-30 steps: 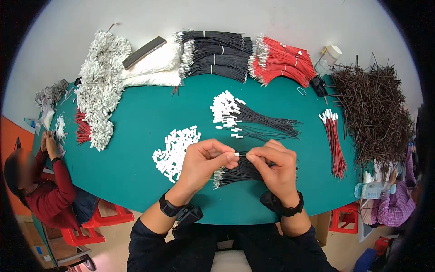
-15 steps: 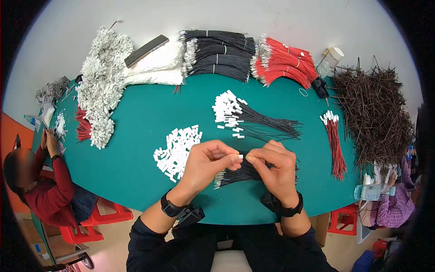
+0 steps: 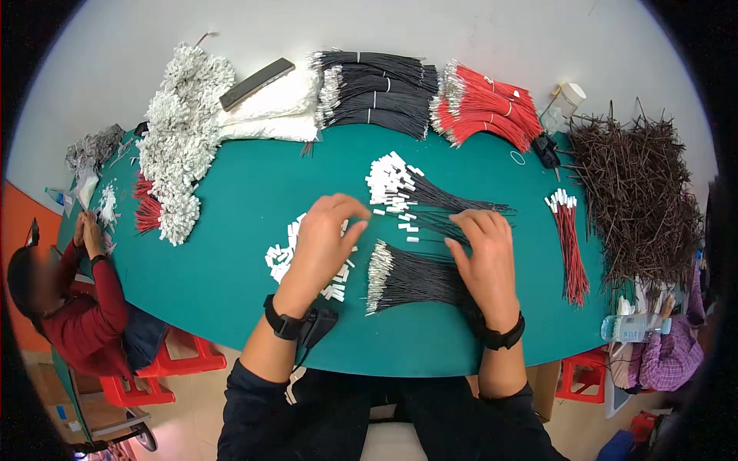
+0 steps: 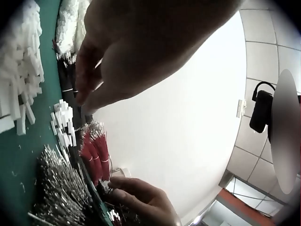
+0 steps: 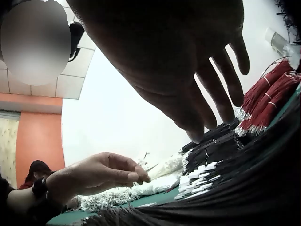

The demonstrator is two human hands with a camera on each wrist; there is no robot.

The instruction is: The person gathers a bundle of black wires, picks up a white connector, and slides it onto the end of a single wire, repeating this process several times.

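Observation:
My left hand [image 3: 323, 242] hovers over the loose pile of small white connector housings [image 3: 278, 261], thumb and forefinger apart, nothing between them. My right hand [image 3: 490, 261] is over the right end of a bundle of black wires [image 3: 415, 280] whose metal-tipped ends point left. In the right wrist view its fingers [image 5: 218, 94] are stretched out and spread. Beyond both hands lies a group of black wires fitted with white housings [image 3: 390, 178]. One fitted housing [image 3: 413, 239] lies at that group's near edge, with the right fingertips close to its wire.
Along the back stand white bags [image 3: 273, 104], tied black wire bundles [image 3: 377, 100] and red wire bundles [image 3: 488, 107]. At right are red wires with housings [image 3: 566, 246] and a dark wire heap [image 3: 634, 192]. A person [image 3: 84, 315] sits at the left.
My hands were together, pinching a white housing and a black wire. They have since parted and let go; another housing lies at the near edge of the fitted group.

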